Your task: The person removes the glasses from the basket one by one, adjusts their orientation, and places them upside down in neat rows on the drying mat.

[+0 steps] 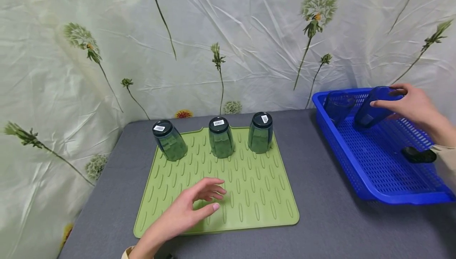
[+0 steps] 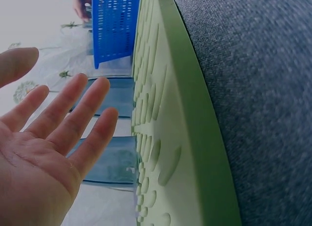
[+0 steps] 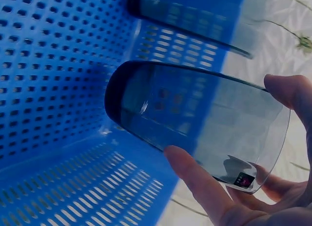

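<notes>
The tinted glass (image 1: 374, 110) lies tilted in my right hand (image 1: 413, 104), fingers curled round it, over the far end of the blue basket (image 1: 370, 172). My left hand (image 1: 189, 209) hovers open and relaxed above the green mat (image 1: 256, 195), where three glasses (image 1: 221, 136) stand upside down.
</notes>
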A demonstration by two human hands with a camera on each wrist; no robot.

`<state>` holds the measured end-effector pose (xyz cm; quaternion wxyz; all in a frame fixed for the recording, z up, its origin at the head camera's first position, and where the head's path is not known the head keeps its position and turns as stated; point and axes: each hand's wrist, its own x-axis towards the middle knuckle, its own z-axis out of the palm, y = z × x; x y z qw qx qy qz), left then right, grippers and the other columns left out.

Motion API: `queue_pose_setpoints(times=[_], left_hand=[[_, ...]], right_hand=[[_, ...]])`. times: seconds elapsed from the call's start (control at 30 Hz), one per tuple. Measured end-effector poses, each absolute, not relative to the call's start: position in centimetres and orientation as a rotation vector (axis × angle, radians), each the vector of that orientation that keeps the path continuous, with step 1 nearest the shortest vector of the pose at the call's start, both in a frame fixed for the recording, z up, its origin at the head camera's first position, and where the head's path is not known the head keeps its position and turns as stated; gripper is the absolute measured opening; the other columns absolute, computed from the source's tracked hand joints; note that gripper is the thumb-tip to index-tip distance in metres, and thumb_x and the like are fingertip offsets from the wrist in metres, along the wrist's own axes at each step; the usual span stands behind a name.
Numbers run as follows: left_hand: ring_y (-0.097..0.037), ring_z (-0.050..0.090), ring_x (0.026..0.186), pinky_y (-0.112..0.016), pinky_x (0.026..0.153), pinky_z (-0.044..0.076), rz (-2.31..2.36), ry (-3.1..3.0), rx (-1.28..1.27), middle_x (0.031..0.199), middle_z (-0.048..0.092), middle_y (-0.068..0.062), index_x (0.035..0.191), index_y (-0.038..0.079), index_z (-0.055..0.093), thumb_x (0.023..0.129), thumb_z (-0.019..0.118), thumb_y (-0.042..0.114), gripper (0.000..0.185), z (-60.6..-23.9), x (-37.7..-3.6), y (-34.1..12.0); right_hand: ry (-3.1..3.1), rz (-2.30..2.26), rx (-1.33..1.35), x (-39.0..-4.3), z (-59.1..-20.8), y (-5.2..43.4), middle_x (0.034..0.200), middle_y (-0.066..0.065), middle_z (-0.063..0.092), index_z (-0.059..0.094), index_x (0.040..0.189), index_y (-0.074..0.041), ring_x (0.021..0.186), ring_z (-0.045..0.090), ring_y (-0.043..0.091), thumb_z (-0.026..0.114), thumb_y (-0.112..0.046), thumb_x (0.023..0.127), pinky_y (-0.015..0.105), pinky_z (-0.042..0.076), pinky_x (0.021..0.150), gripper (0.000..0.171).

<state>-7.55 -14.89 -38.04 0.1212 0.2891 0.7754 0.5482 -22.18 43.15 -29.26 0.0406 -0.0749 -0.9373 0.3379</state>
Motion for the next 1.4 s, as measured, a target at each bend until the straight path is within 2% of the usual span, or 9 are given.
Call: queue_pose_setpoints(times=[0.23,0.37,0.5,0.57,0.67,0.93,1.17,1.27,1.4], left_hand=[[-0.020,0.063,0.109,-0.036,0.093,0.051,1.591,2.287,0.834,0.121,0.065,-0.006,0.135,0.026,0.052,0.095,0.065,0.008,0.046,-37.8,-7.6,-14.9],[-0.019,0.063,0.109,-0.036,0.093,0.051,1.589,2.288,0.831,0.121,0.066,-0.005,0.135,0.026,0.052,0.095,0.065,0.008,0.046,-37.8,-7.6,-14.9],[-0.020,0.063,0.109,-0.037,0.093,0.051,1.598,2.284,0.844,0.121,0.066,-0.006,0.135,0.025,0.051,0.095,0.065,0.007,0.047,-37.9,-7.7,-14.9],[-0.021,0.063,0.110,-0.038,0.093,0.051,1.602,2.285,0.851,0.121,0.066,-0.007,0.135,0.024,0.051,0.094,0.065,0.006,0.047,-37.9,-7.7,-14.9],[-0.021,0.063,0.110,-0.038,0.093,0.051,1.604,2.283,0.848,0.121,0.066,-0.007,0.135,0.024,0.051,0.094,0.065,0.006,0.047,-37.9,-7.7,-14.9],[-0.020,0.063,0.109,-0.036,0.093,0.051,1.592,2.292,0.813,0.122,0.066,-0.005,0.136,0.026,0.051,0.095,0.065,0.008,0.047,-37.9,-7.6,-14.9],[-0.019,0.063,0.109,-0.035,0.093,0.051,1.589,2.292,0.799,0.122,0.065,-0.005,0.136,0.027,0.051,0.095,0.065,0.008,0.048,-38.0,-7.6,-15.0],[-0.020,0.063,0.109,-0.035,0.093,0.051,1.596,2.289,0.812,0.122,0.065,-0.006,0.136,0.026,0.051,0.095,0.065,0.008,0.047,-38.0,-7.7,-15.0],[-0.020,0.063,0.109,-0.036,0.092,0.051,1.601,2.287,0.823,0.121,0.065,-0.006,0.136,0.025,0.051,0.095,0.065,0.007,0.047,-38.0,-7.7,-15.0]], right_hand=[[-2.757,1.035,-0.258,-21.5,-27.7,43.0,0.144,0.038,0.031,0.017,0.152,0.008,0.050,0.060,0.006,0.075,-0.034,0.087,0.024,0.052,0.047,0.097],[-2.673,1.074,-0.286,-20.8,-27.3,42.8,0.126,0.019,0.043,0.022,0.152,0.004,0.048,0.060,0.005,0.079,-0.030,0.084,0.020,0.051,0.047,0.095],[-2.606,1.108,-0.337,-20.0,-27.4,42.6,0.135,0.008,0.041,0.021,0.154,-0.003,0.048,0.056,-0.004,0.078,-0.029,0.085,0.014,0.049,0.048,0.093],[-2.584,1.091,-0.366,-19.7,-27.4,42.3,0.147,0.010,0.034,0.020,0.155,-0.005,0.050,0.052,-0.011,0.076,-0.030,0.086,0.011,0.046,0.048,0.092],[-2.527,1.108,-0.364,-19.3,-27.3,42.0,0.152,0.012,0.029,0.019,0.155,-0.008,0.057,0.048,-0.018,0.073,-0.026,0.088,0.007,0.043,0.048,0.088],[-2.372,1.246,-0.286,-18.2,-26.6,41.6,0.126,-0.016,0.037,0.028,0.150,-0.019,0.079,0.047,-0.015,0.072,-0.011,0.088,0.004,0.045,0.052,0.077],[-2.321,1.167,-0.349,-17.3,-25.8,40.3,0.133,-0.016,0.037,0.030,0.150,-0.023,0.083,0.043,-0.015,0.072,-0.015,0.088,-0.001,0.039,0.055,0.076],[-2.270,1.156,-0.345,-17.0,-25.7,39.8,0.129,-0.019,0.040,0.034,0.148,-0.027,0.094,0.046,-0.012,0.073,-0.013,0.086,0.000,0.042,0.061,0.074],[-2.253,1.100,-0.315,-16.4,-25.6,39.2,0.131,-0.020,0.042,0.037,0.147,-0.028,0.105,0.046,-0.009,0.073,-0.014,0.085,0.010,0.042,0.091,0.072]])
